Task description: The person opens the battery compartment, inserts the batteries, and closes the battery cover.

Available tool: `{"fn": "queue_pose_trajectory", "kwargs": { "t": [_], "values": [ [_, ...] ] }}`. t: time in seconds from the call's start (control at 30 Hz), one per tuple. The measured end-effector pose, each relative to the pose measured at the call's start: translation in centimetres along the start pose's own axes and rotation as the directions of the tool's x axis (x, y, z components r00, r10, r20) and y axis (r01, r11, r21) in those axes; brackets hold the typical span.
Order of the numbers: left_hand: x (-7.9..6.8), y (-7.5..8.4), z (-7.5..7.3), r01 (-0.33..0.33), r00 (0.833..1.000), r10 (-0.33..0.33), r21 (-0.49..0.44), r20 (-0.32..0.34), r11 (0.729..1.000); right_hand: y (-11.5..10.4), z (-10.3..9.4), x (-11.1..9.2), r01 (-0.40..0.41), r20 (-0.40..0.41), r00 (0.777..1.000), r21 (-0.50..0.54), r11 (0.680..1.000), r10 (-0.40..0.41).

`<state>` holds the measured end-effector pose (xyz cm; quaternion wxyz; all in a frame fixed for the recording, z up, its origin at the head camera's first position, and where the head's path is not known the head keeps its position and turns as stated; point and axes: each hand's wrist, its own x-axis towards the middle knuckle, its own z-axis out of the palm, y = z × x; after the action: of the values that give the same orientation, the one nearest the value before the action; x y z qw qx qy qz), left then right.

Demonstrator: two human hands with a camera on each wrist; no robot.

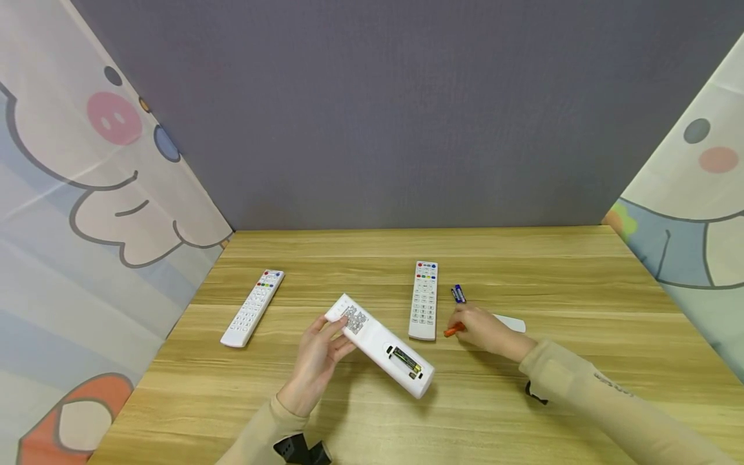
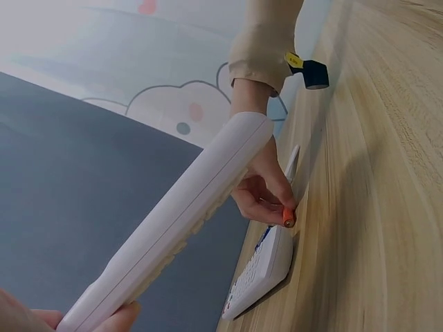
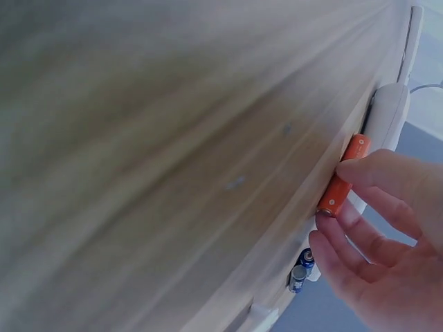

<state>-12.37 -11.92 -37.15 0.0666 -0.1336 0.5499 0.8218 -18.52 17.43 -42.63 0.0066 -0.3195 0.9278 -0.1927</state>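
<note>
My left hand [image 1: 316, 365] grips a white remote control [image 1: 378, 342] by one end, held tilted over the table with its back facing up. Its battery compartment has no cover on, and a dark battery with a gold end [image 1: 405, 359] lies inside. Thumb and fingers of my right hand [image 1: 485, 330] pinch an orange battery [image 3: 344, 176], close over the tabletop. Just beyond that hand are blue batteries [image 1: 458, 294], side by side. Partly hidden behind the right wrist is a flat white piece [image 1: 511, 323].
Between the hands and a little farther back, a second white remote [image 1: 424, 300] rests buttons up. Another white remote [image 1: 252, 310] lies at the left. A dark grey panel [image 1: 407, 116] borders the back of the wooden table [image 1: 325, 252]; printed curtains [image 1: 52, 271] hang at both sides.
</note>
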Motion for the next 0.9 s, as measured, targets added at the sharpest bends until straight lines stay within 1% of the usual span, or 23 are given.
{"fn": "queue_pose_trajectory", "kwargs": {
  "t": [0.13,0.23,0.4,0.57,0.77,0.9],
  "values": [
    [0.0,0.0,0.0,-0.001,1.0,0.001,-0.001,-0.007,1.0,-0.1,0.1,-0.1,-0.007,-0.007,1.0,-0.011,1.0,0.007],
    [0.0,0.0,0.0,-0.001,1.0,0.001,-0.006,-0.013,1.0,-0.2,0.2,-0.2,-0.01,-0.028,1.0,-0.017,1.0,0.01],
    [0.0,0.0,0.0,0.0,1.0,-0.001,-0.008,-0.015,1.0,-0.2,0.3,-0.6,-0.01,-0.074,0.997,0.012,1.0,0.011],
    [0.0,0.0,-0.1,0.001,1.0,-0.001,-0.01,-0.012,1.0,-0.4,0.4,-0.9,-0.011,-0.099,0.995,0.104,0.995,0.021],
    [0.0,0.0,0.0,0.002,1.0,-0.002,-0.012,-0.013,1.0,-0.9,0.5,-1.3,-0.013,-0.136,0.99,0.207,0.978,0.042],
    [0.0,0.0,0.0,0.001,1.0,-0.002,-0.016,-0.014,1.0,-1.4,0.4,-1.5,-0.03,-0.124,0.99,0.27,0.963,0.065]
  ]
}}
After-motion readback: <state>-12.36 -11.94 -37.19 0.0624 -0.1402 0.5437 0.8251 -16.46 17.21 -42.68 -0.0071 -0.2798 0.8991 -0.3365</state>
